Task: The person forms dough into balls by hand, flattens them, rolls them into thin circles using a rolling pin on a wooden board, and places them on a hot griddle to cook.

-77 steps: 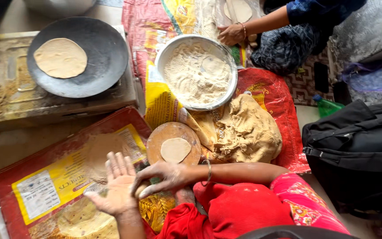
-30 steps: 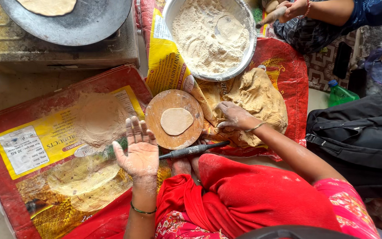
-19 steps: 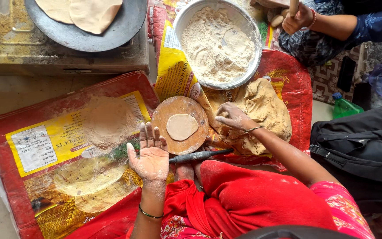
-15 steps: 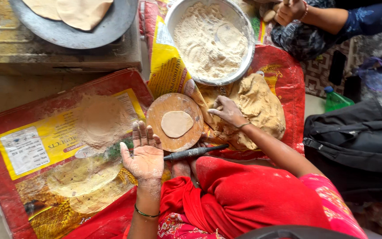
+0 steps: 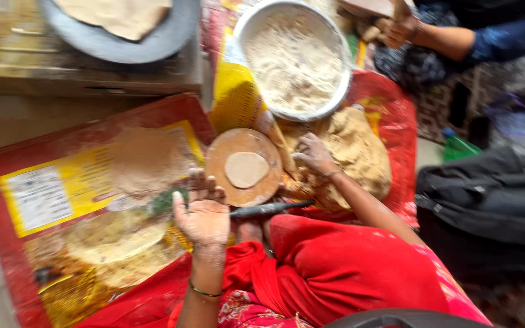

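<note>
My left hand (image 5: 202, 210) is held palm up with fingers spread, dusted with flour, just left of a round wooden rolling board (image 5: 217, 165). A small flattened dough disc (image 5: 246, 169) lies on the board. My right hand (image 5: 315, 153) rests with curled fingers on a big mound of brown dough (image 5: 363, 149) to the right of the board. A dark thin rolling pin (image 5: 267, 209) lies below the board, near my red-clad lap. Neither hand grips anything that I can make out.
A steel bowl of flour (image 5: 295, 58) sits behind the board. A dark griddle (image 5: 153, 39) with flatbreads stands at the back left. Red and yellow sacks (image 5: 50, 188) cover the floor, with flour and rolled flatbreads (image 5: 113, 240). Another person's hand (image 5: 399, 29) works at the back right. A black bag (image 5: 487, 200) lies right.
The view has shifted slightly. My left hand stays open, palm up, beside the board, and my right hand stays on the dough mound. Earlier the two hands were together below the board.
</note>
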